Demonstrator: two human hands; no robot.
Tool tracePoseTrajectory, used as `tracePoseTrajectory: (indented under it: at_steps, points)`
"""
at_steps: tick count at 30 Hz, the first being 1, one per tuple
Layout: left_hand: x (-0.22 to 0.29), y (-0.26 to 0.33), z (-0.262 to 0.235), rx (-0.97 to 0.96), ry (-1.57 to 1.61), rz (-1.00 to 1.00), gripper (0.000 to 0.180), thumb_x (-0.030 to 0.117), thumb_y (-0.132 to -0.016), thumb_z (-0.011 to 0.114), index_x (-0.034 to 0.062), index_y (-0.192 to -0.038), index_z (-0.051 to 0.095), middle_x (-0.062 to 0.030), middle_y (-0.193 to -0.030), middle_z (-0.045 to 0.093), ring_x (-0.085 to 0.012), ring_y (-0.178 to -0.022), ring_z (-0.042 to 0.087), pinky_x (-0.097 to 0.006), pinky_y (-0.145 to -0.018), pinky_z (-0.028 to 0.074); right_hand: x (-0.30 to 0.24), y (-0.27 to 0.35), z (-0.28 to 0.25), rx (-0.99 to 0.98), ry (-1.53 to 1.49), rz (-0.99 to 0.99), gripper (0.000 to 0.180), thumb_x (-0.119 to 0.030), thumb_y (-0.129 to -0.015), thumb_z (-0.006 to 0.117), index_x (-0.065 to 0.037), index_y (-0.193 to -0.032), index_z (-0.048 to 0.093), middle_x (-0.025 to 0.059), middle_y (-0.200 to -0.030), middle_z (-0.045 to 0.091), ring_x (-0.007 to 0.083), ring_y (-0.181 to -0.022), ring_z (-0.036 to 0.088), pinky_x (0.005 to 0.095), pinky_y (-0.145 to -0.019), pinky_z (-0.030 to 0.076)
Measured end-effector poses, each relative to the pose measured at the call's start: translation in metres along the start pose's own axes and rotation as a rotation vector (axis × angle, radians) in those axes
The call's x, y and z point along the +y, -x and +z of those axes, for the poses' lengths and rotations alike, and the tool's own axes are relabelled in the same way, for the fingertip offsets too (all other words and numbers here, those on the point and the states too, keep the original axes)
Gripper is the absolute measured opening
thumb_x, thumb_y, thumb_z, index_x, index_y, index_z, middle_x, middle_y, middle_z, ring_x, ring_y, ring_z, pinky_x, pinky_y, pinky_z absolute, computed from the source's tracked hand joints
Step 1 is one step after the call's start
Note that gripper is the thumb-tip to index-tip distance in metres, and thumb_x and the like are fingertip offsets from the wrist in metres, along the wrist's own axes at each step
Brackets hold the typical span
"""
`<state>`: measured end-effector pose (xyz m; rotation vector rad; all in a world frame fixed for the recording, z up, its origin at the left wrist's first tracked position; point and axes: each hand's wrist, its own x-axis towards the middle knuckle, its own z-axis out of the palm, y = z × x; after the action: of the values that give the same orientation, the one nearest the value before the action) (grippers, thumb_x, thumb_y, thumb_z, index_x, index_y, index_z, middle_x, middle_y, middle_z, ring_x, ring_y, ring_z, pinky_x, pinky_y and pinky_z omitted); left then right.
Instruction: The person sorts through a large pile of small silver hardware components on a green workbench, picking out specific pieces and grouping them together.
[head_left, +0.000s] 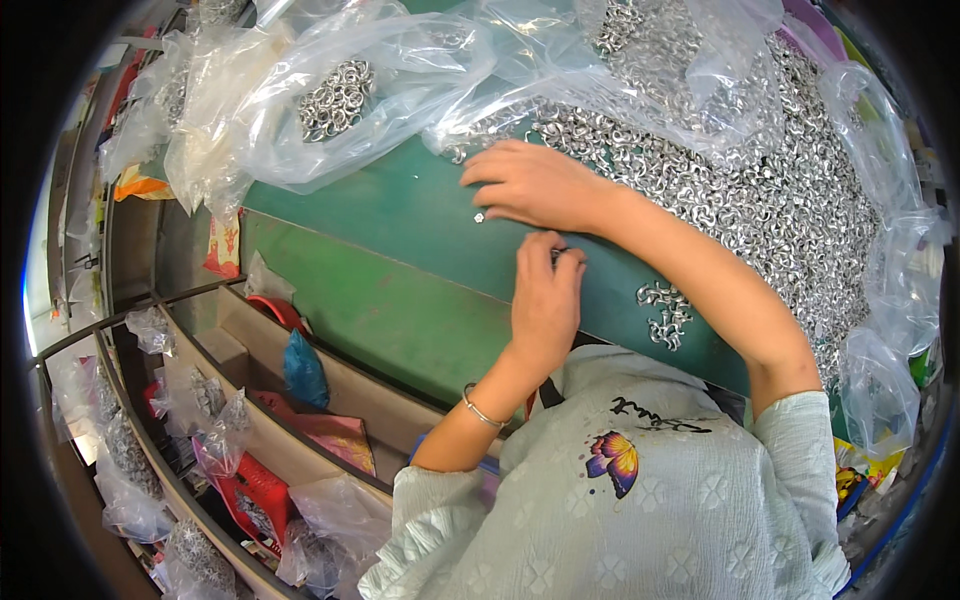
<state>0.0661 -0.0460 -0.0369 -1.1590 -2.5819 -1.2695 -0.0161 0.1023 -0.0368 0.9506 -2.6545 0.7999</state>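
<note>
My left hand (546,300) is curled, with a bangle at the wrist. Between its fingertips shows a small dark metallic piece (557,256), mostly hidden, perhaps one of the curved metal parts. Just beyond it, my right hand (532,186) lies low over the green tabletop (380,215) with its fingers stretched out to the left, apart. A tiny silver piece (479,217) rests on the table by the right thumb and is not gripped. Near the right forearm sits a small cluster of curved silver metal parts (666,312). The right hand's palm side is hidden.
A large heap of silver metal parts (800,190) spreads along the right and far side, partly under clear plastic bags (370,130). On the left, a divided shelf (330,350) holds a blue bag (304,368), a red container (262,500) and several bagged parts.
</note>
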Motion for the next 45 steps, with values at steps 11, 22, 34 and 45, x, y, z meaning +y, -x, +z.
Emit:
tracePoseTrajectory:
  at_steps: [11,22,34,45]
  points:
    - [-0.047,-0.017,-0.036,0.051,-0.222,-0.061,0.015,-0.003,-0.084,0.062,-0.0037,-0.096,0.053,-0.0208,-0.106,0.049,-0.0381,-0.102,0.048,-0.045,-0.089,0.041,-0.009,0.032,-0.024,0.152,0.088,0.074,0.020,-0.012,-0.083,0.062,-0.006,-0.102,0.067,0.0052,-0.116,0.062,0.0261,-0.121,0.053,0.0376,-0.095,0.044]
    - [-0.059,-0.022,-0.035,0.149,-0.300,-0.073,0.014,-0.007,-0.084,0.057,-0.0028,-0.097,0.051,-0.0207,-0.105,0.050,-0.0372,-0.102,0.047,-0.046,-0.089,0.038,-0.003,0.018,-0.005,0.078,0.263,0.136,0.009,-0.013,-0.079,0.060,-0.006,-0.085,0.062,0.0051,-0.096,0.059,0.0231,-0.098,0.055,0.0362,-0.090,0.043]
    - [-0.132,-0.086,-0.056,0.208,-0.515,-0.100,0.015,0.010,-0.090,0.059,0.0019,-0.101,0.054,-0.0171,-0.107,0.053,-0.0364,-0.108,0.049,-0.052,-0.103,0.031,-0.006,-0.015,0.005,0.044,0.327,0.169,0.043,-0.030,-0.090,0.062,-0.009,-0.126,0.056,0.0079,-0.133,0.054,0.0253,-0.128,0.046,0.0410,-0.104,0.037]
    - [-0.044,-0.047,-0.041,0.258,-0.124,0.000,0.018,0.003,-0.089,0.061,0.0024,-0.107,0.061,-0.0146,-0.109,0.060,-0.0339,-0.109,0.055,-0.043,-0.098,0.040,-0.075,0.121,-0.081,0.197,-0.073,0.555,0.025,-0.010,-0.082,0.069,-0.007,-0.107,0.066,0.0076,-0.112,0.063,0.0291,-0.111,0.055,0.0397,-0.095,0.043]
